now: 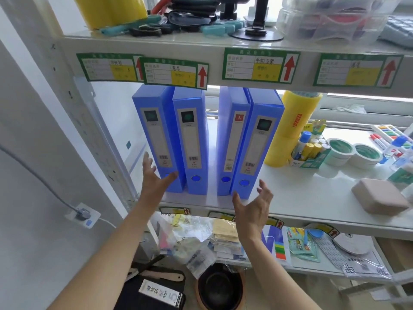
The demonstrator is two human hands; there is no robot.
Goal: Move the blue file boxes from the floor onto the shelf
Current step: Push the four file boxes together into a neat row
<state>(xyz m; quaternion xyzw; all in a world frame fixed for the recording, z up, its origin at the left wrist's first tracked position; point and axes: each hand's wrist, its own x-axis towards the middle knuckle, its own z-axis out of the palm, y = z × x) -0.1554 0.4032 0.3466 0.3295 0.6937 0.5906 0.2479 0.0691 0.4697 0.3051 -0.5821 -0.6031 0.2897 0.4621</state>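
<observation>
Four blue file boxes [202, 142] stand upright on the shelf [301, 198]; left hand [154, 175] and right hand [252, 206] spread wide, empty.

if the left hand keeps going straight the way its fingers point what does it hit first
Probably the leftmost upright blue plastic file box: the open left hand is at its lower spine, thumb across its front. Depth is unclear, so the fingers might slip past its left side.

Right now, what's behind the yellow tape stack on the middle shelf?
Behind the yellow tape stack only a bright window sill shows, with a crumpled white item lying on it. Whatever stands directly behind the stack is covered; the rightmost blue file box hides its lower left edge.
</observation>
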